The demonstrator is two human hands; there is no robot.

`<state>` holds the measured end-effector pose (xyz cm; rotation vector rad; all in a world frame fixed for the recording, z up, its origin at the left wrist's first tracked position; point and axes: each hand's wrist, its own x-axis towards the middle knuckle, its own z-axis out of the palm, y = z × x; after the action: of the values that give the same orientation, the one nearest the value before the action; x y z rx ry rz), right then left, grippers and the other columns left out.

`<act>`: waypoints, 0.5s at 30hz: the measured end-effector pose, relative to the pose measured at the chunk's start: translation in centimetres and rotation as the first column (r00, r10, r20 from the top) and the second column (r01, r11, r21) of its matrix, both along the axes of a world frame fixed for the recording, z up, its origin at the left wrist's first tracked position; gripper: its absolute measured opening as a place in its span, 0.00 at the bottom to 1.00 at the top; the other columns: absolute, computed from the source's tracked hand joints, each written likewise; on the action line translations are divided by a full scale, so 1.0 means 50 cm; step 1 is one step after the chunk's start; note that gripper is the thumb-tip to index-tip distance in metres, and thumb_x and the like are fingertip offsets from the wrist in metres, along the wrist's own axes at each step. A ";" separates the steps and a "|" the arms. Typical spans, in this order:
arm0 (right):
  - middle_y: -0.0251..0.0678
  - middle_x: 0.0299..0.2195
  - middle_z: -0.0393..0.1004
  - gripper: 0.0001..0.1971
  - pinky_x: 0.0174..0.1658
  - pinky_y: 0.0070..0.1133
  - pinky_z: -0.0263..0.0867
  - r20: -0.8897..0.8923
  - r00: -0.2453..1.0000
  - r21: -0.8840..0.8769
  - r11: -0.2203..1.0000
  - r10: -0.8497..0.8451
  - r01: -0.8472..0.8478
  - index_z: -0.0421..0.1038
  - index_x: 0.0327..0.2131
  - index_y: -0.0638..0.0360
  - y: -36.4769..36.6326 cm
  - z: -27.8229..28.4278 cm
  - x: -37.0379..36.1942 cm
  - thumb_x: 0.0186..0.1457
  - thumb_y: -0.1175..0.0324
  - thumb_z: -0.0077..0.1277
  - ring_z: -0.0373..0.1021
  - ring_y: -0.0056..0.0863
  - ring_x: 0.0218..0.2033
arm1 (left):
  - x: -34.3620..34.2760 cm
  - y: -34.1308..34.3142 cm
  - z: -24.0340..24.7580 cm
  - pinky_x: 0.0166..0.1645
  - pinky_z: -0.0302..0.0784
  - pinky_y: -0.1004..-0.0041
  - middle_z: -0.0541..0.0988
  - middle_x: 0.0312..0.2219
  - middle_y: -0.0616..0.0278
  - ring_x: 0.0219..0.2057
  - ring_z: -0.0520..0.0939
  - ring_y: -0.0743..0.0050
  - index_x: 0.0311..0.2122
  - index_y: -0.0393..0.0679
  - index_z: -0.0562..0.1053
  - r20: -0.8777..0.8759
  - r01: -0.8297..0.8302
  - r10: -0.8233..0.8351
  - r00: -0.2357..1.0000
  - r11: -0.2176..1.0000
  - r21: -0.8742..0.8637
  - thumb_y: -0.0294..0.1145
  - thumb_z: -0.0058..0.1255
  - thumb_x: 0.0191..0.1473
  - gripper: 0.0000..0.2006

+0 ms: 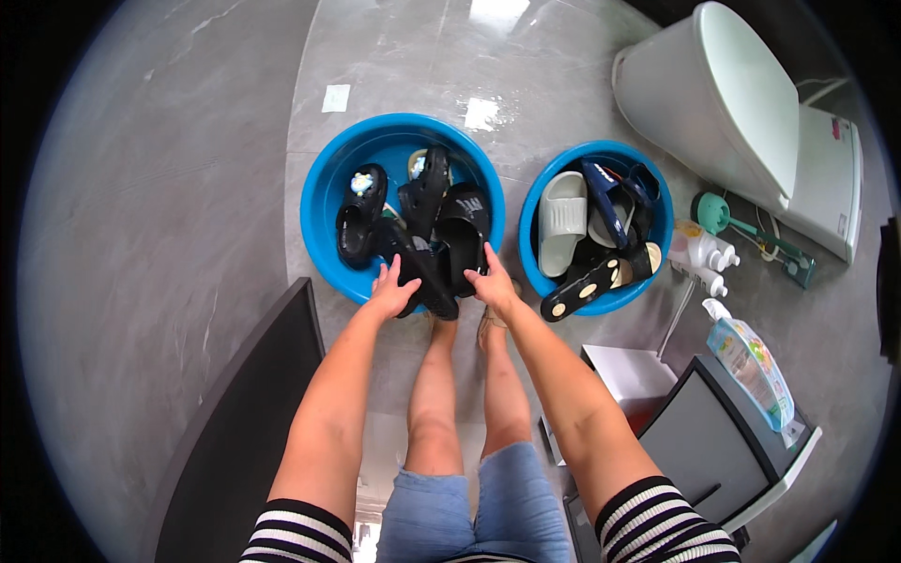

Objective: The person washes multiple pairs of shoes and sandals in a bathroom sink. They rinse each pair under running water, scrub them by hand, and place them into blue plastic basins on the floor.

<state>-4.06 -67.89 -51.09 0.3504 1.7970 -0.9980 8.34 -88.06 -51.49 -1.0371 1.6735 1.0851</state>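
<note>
In front of my feet stands a blue basin with several black shoes in it. My left hand is at the near rim, its fingers around the side of a dark clog that slants over the rim. My right hand pinches the near end of a black slide sandal between thumb and fingers. Behind these, a black clog with a pale charm leans at the left, and another black clog lies toward the far side. Parts of the lower shoes are hidden.
A second blue basin at the right holds a grey slide, a navy slide and dark sandals. Farther right are a white toilet, a green brush, white bottles and a wipes packet. A dark panel stands left.
</note>
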 end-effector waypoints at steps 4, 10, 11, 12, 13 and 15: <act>0.49 0.60 0.59 0.38 0.60 0.29 0.59 -0.184 0.979 0.107 0.992 0.088 -0.069 0.55 0.63 0.53 0.063 -0.002 0.010 0.49 0.66 0.59 0.63 0.41 0.57 | -0.036 0.049 0.032 0.68 0.46 0.57 0.36 0.67 0.39 0.66 0.47 0.35 0.69 0.60 0.41 -0.136 0.054 -0.084 0.987 0.976 -0.213 0.48 0.58 0.50 0.48; 0.39 0.35 0.77 0.26 0.41 0.25 0.69 -0.377 0.859 0.207 0.873 -0.347 0.443 0.67 0.52 0.61 0.270 -0.036 -0.056 0.53 0.59 0.58 0.73 0.28 0.35 | -0.170 0.147 0.059 0.67 0.51 0.59 0.53 0.64 0.41 0.64 0.55 0.40 0.67 0.51 0.52 -0.491 0.141 -0.243 0.837 0.962 -0.236 0.38 0.55 0.51 0.39; 0.35 0.35 0.74 0.24 0.35 0.21 0.67 -0.408 0.810 0.221 0.815 -0.422 0.535 0.66 0.51 0.59 0.311 -0.042 -0.075 0.55 0.58 0.57 0.71 0.23 0.32 | -0.204 0.170 0.063 0.66 0.54 0.60 0.57 0.62 0.41 0.63 0.59 0.43 0.66 0.49 0.54 -0.525 0.132 -0.213 0.824 0.973 -0.188 0.37 0.55 0.52 0.37; 0.30 0.34 0.71 0.23 0.28 0.17 0.66 -0.440 0.753 0.233 0.748 -0.490 0.622 0.65 0.50 0.57 0.354 -0.048 -0.095 0.56 0.56 0.56 0.68 0.18 0.30 | -0.237 0.196 0.066 0.65 0.56 0.62 0.61 0.61 0.40 0.62 0.62 0.46 0.65 0.46 0.56 -0.556 0.125 -0.181 0.811 0.983 -0.137 0.37 0.54 0.53 0.35; 0.30 0.35 0.71 0.25 0.27 0.17 0.66 -0.344 0.703 0.187 0.688 -0.623 0.701 0.62 0.53 0.56 0.370 -0.032 -0.128 0.57 0.54 0.55 0.69 0.19 0.30 | -0.266 0.215 0.084 0.62 0.61 0.65 0.68 0.57 0.43 0.58 0.69 0.51 0.62 0.44 0.61 -0.527 0.091 -0.121 0.841 0.992 -0.082 0.36 0.54 0.53 0.32; 0.31 0.38 0.71 0.31 0.30 0.18 0.68 -0.244 0.603 0.062 0.608 -0.759 0.791 0.57 0.59 0.54 0.351 0.029 -0.197 0.58 0.50 0.53 0.69 0.20 0.32 | -0.288 0.237 0.074 0.60 0.64 0.65 0.70 0.56 0.47 0.57 0.71 0.52 0.60 0.42 0.64 -0.530 0.103 -0.124 0.839 0.992 -0.069 0.37 0.54 0.53 0.29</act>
<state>-13.93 -50.35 -49.65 1.2800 1.9253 -1.5233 -6.06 -76.21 -47.77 -0.6729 2.1735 1.3494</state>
